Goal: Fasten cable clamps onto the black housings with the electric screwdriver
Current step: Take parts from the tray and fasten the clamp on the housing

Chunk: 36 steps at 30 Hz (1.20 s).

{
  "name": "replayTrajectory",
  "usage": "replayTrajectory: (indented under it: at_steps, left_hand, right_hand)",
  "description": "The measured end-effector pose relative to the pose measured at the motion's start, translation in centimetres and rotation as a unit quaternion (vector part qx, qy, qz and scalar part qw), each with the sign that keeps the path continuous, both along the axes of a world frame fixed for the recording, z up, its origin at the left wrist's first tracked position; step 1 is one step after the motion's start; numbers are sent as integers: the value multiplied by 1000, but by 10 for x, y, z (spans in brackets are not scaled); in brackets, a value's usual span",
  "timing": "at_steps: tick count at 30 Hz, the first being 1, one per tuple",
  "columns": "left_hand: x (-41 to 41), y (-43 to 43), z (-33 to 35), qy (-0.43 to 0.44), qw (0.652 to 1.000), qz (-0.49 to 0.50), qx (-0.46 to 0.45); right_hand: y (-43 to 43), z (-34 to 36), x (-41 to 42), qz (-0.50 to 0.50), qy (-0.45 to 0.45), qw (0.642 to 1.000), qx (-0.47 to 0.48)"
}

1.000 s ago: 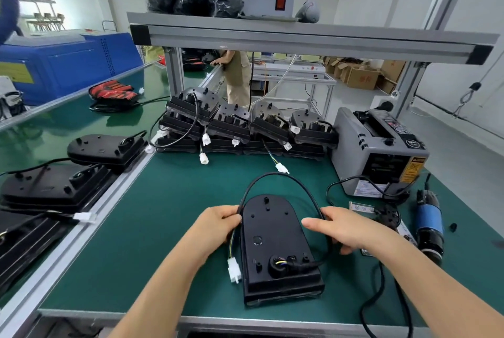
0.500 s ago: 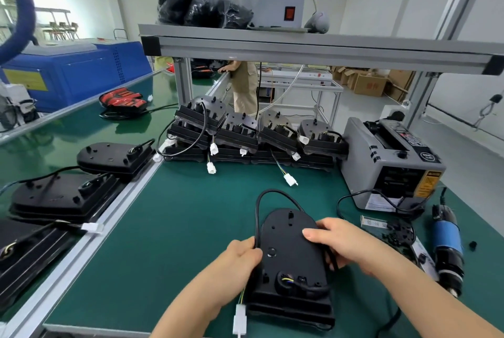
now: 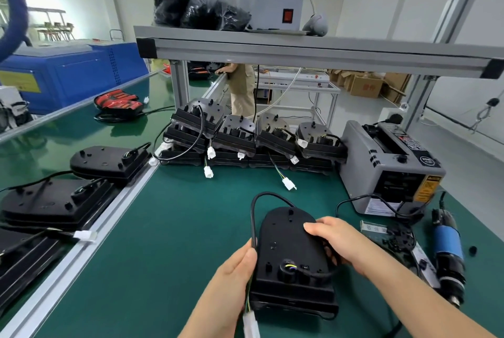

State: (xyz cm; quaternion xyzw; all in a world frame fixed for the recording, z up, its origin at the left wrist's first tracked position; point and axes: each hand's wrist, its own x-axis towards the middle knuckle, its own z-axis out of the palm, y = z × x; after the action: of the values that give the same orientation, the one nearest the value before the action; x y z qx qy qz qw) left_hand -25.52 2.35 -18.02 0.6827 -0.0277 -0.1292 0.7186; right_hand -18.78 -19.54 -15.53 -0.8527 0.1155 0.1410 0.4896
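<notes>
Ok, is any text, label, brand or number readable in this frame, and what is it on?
No text is legible enough to quote.
Yellow warning label on the grey tape dispenser: blurred.
Round black sticker on its top: too small.
Yellow label on the blue cabinet: blurred.
Red print on the cardboard box: blurred.
White printed strip in front of the dispenser: unreadable.

Bench (image 3: 177,228): green mat top, aluminium rail (image 3: 109,209) on its left edge. Grey tape dispenser (image 3: 387,171) at back right.
Left of dispenser: row of stacked black housings (image 3: 245,141), white connectors (image 3: 289,183) trailing onto the mat.
In front of dispenser: small black clamps (image 3: 398,239), with the electric screwdriver (image 3: 447,250) lying flat just right of them.
Front-left of dispenser: single black housing (image 3: 291,250), back face up.
</notes>
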Motion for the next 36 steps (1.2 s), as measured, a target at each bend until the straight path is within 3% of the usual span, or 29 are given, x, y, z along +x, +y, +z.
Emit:
replayTrajectory:
  at_steps: [2,5,7,12,16,19,23,27,31,36]
  left_hand:
    - [-1,2,3,30,999,-13,-26]
    - [-3,4,3,95,980,-34,-171]
    - [-6,1,8,96,972,-18,-212]
    - [-10,-13,16,181,920,130,-322]
    - [-5,-19,24,183,888,200,-371]
    - [1,-20,28,151,886,244,-366]
    - [11,-8,34,55,897,285,-334]
    - [23,32,49,-73,886,356,-289]
    - [37,97,65,-152,846,449,-243]
    - [47,169,80,-156,765,588,-209]
  right_hand:
    - [3,2,3,5,-13,1000,-9]
    - [10,5,11,30,-31,998,-47]
    - [18,7,18,48,-40,995,-76]
    - [38,21,41,122,-42,984,-124]
    - [56,37,56,150,-29,986,-65]
    - [63,36,65,108,-44,993,-26]
    - [70,29,61,61,-59,990,115]
    - [70,18,47,69,-104,982,142]
    - [65,4,35,100,-93,986,96]
    - [59,-8,31,98,-81,991,41]
